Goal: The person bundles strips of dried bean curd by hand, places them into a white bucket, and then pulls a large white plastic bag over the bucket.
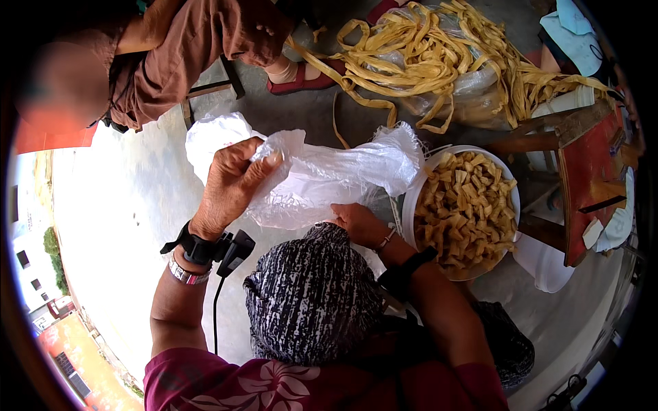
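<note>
My left hand (231, 180) is raised and pinches the edge of a white plastic sack (318, 195) between thumb and fingers. Lower and to the right, my right hand (362, 223) is at the sack's near edge, its fingers partly hidden, so its grip is unclear. The sack spreads across in front of me, with a frayed woven end (406, 159) reaching a white bucket (407, 210). Short folded pieces of a tan, strip-like material (465, 210) fill this bucket. My patterned knee (313, 298) shows below the hands.
Long yellowish strips (411, 61) lie heaped over clear plastic on the floor ahead. Another person's leg in brown trousers (180, 61) and a red shoe (303, 82) are at the upper left. A wooden stool with a red top (591, 190) and a second white bucket (545, 262) stand to the right.
</note>
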Motion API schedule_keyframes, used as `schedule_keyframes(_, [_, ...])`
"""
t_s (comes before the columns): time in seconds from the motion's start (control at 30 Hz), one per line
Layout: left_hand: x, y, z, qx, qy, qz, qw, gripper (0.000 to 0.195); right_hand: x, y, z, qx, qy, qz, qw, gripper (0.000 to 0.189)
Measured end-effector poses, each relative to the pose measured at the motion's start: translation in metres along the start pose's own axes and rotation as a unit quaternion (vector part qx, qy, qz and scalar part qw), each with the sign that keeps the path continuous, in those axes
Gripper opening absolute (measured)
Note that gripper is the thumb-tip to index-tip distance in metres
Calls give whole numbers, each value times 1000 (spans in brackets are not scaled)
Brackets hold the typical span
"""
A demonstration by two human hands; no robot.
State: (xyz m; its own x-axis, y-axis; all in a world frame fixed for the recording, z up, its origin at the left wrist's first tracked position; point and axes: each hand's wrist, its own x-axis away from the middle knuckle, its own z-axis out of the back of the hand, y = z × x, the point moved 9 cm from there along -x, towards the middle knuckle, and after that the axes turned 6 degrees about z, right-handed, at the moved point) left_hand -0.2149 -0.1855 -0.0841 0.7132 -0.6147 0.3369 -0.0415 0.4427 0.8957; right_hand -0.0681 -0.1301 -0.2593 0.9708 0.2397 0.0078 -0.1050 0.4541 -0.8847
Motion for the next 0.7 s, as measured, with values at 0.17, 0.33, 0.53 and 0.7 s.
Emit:
schedule_keyframes(0.17, [-42,-36,-4,208,54,48,976,23,21,22,-61,-428,-28,-144,892,27])
schedule_keyframes(0.33, [-94,-45,-61,305,14,46,951,17,34,24,-61,-258,66,-48,963,37])
schedule_keyframes(0.53, [-113,-44,-121,320,-79,80,941,14,75,28,-54,-190,-53,-203,959,15])
schedule_keyframes(0.7, [-116,-20,-157,351,-132,76,924,16,105,-16,-19,-54,-31,-20,998,26])
